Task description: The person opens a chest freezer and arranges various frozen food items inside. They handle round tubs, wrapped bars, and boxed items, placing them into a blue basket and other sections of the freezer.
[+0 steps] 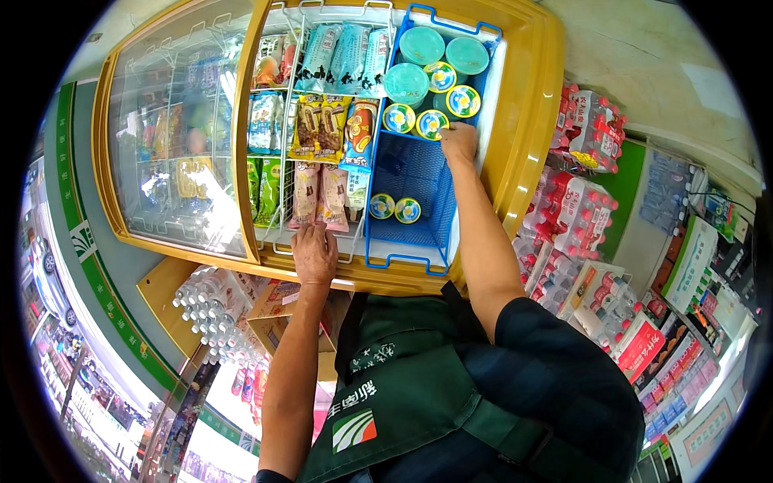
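Observation:
My left hand [315, 253] rests at the near edge of the chest freezer, its fingers at the ends of pink-wrapped ice creams [319, 196]. My right hand [459, 143] is curled by a round-lidded ice cream cup [432, 124] at the divider of a blue wire basket [410, 262]; whether it grips the cup or the basket I cannot tell. Green-lidded tubs [421, 46] and more small cups fill the far part of this basket. Two small cups [407, 210] stand in its near part. Brown-and-yellow wrapped ice creams [320, 128] and light-blue packets [350, 57] lie in white wire baskets to the left.
A glass sliding lid [175, 145] in a gold frame covers the freezer's left side. Shrink-wrapped red-capped bottles [580, 211] stand to the right. White-capped bottles [217, 314] and a cardboard box [272, 314] stand below the near edge, on the left.

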### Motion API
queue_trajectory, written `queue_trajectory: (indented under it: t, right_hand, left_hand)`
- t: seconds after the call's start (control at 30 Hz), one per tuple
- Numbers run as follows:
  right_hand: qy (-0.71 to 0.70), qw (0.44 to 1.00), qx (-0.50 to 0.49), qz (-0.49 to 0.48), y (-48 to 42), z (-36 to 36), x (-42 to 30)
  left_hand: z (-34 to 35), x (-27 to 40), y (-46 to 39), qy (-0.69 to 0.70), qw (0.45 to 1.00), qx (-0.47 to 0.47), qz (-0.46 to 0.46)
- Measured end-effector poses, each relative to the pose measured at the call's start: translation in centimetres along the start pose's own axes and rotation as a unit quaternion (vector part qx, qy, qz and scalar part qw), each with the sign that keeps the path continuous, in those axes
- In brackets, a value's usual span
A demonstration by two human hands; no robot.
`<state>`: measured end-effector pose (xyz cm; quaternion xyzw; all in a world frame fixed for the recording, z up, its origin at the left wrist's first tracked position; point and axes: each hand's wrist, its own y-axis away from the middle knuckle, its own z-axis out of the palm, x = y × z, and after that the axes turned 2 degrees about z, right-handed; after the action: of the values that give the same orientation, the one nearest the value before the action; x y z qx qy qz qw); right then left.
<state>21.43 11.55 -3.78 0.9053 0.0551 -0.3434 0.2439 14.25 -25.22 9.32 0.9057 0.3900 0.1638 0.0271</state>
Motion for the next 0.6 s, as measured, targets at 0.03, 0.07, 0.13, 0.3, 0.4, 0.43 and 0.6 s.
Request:
queue_trajectory:
  t: [0.03,0.07,0.13,0.3,0.4,0.43,0.6]
  right_hand:
    - [0.012,1.0,-0.009,-0.005,0.1,-0.2,-0.1]
    - [0.016,1.0,-0.006,-0.019,0.0,-0.5,-0.2]
    - [0.028,0.999,-0.008,-0.04,0.8,-1.3,-0.8]
    - [0.01,0.984,-0.054,-0.168,7.8,-2.0,-1.6]
    - [0.23,0.926,-0.281,-0.107,10.0,0.8,2.3]
    - [0.273,0.913,-0.292,-0.084,10.7,2.8,4.8]
    - [0.334,0.883,-0.329,0.012,14.3,6.9,8.3]
  left_hand:
    - [-0.1,0.0,0.1,0.003,1.0,0.002,0.001]
    - [-0.1,0.0,-0.1,0.0,1.0,0.004,0.001]
    - [-0.1,0.2,-0.4,-0.005,1.0,0.0,-0.005]
    - [-0.1,0.2,0.1,-0.004,1.0,0.009,-0.008]
    - [-0.2,0.2,-0.1,-0.006,1.0,0.013,-0.005]
    - [-0.3,0.3,-0.3,-0.003,1.0,0.006,-0.007]
    - [-0.1,0.1,-0.2,0.006,1.0,0.001,-0.006]
